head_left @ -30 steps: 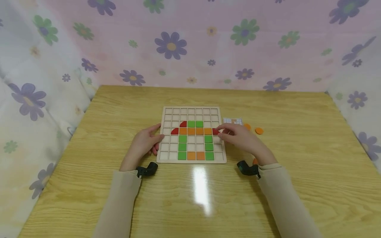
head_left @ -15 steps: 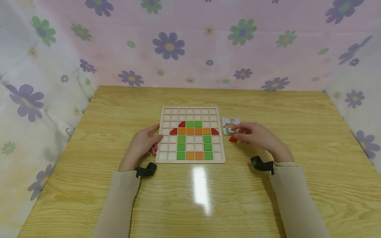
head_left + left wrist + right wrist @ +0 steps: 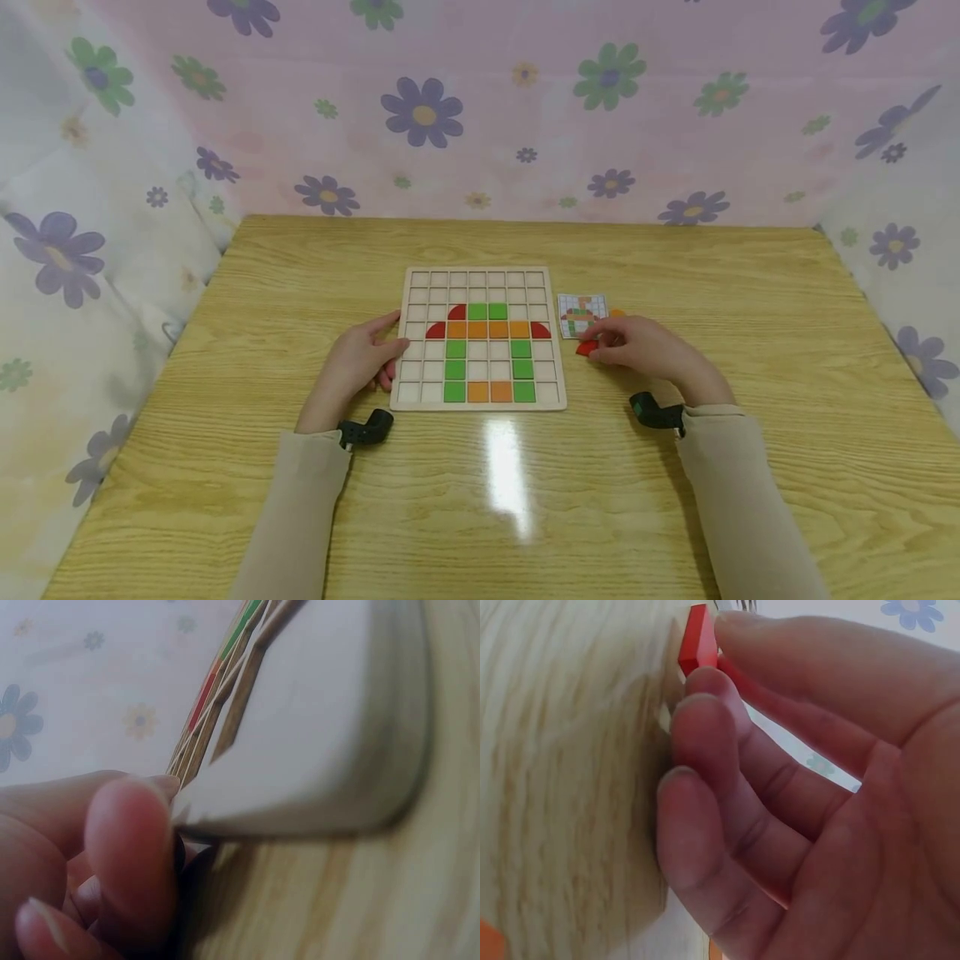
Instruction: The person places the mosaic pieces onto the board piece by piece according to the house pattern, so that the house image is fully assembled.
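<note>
A wooden grid board [image 3: 497,400] lies in the middle of the head view, with green and orange square tiles and several red quarter-round tiles in its cells. My left hand [image 3: 362,360] grips the board's left edge, its thumb at the rim; the left wrist view shows the thumb [image 3: 129,825] close against the board's side. To the right of the board, my right hand [image 3: 637,346] pinches a loose red quarter-round tile [image 3: 585,348] low over the table. That red tile [image 3: 697,637] sits at the thumb tip in the right wrist view, partly hidden by the fingers.
A small printed pattern card [image 3: 573,307] lies just right of the board, behind the red tile. An orange piece [image 3: 617,314] peeks out past the right hand, and another orange piece [image 3: 489,941] shows at the right wrist view's corner. Flowered cloth [image 3: 480,117] stands behind the table.
My right hand has let go of a red tile in the board's right column, moved right, and lowered its fingers onto another red tile. The left hand stays at the board's edge.
</note>
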Demonstrator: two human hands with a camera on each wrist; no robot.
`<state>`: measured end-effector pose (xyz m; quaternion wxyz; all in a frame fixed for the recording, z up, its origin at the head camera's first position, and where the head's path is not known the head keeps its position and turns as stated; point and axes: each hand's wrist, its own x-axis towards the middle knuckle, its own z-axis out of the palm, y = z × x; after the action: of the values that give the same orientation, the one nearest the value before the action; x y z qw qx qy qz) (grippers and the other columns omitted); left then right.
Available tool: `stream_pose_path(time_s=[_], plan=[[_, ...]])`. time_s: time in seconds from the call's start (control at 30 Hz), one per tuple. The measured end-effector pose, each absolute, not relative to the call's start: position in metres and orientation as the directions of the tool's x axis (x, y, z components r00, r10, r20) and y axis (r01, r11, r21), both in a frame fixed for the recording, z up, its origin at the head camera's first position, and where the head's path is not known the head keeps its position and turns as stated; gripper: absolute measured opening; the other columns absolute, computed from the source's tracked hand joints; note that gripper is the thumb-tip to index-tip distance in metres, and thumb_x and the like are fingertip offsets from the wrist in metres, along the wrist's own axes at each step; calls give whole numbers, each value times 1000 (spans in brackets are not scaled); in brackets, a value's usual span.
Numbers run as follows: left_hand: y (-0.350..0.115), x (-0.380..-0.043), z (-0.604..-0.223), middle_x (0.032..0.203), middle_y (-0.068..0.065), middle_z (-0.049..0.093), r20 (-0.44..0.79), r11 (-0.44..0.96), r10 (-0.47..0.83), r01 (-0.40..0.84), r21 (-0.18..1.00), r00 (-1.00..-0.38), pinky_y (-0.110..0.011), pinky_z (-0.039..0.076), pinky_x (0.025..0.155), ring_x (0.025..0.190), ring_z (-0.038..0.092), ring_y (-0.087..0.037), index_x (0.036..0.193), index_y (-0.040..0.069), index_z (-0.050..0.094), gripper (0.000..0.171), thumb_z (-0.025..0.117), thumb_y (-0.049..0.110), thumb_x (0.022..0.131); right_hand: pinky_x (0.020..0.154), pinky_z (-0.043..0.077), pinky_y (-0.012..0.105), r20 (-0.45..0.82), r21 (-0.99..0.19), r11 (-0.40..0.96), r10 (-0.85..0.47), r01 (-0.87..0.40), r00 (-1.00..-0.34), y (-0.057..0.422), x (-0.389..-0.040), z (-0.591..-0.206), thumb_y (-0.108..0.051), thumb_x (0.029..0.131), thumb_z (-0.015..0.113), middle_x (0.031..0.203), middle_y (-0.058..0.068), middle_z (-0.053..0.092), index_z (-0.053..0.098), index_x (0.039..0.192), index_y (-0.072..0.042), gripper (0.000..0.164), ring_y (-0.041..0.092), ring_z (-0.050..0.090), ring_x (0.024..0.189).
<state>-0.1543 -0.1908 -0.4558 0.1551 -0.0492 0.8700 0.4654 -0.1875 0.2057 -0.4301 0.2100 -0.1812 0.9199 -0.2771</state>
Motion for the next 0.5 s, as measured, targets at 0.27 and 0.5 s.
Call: stream_pose_path(time_s=[0.27, 0.5], plan=[[-191, -155, -456, 56, -11, 58, -308, 566, 60, -222, 794, -950, -31, 44, 41, 46, 58, -23, 137, 31, 36, 56, 58, 38, 85, 61, 33, 31, -272, -543, 798, -464, -263, -843, 202, -187, -430, -22, 84, 62, 74, 1, 49, 62, 109, -17, 26, 16, 42, 68], [-190, -154, -456, 56, -10, 58, -303, 577, 62, -214, 789, -951, -31, 44, 41, 45, 57, -23, 137, 30, 35, 56, 57, 37, 86, 62, 34, 31, -278, -517, 815, -448, -261, -850, 198, -186, -429, -21, 82, 65, 75, 1, 49, 60, 106, -16, 24, 16, 43, 68]])
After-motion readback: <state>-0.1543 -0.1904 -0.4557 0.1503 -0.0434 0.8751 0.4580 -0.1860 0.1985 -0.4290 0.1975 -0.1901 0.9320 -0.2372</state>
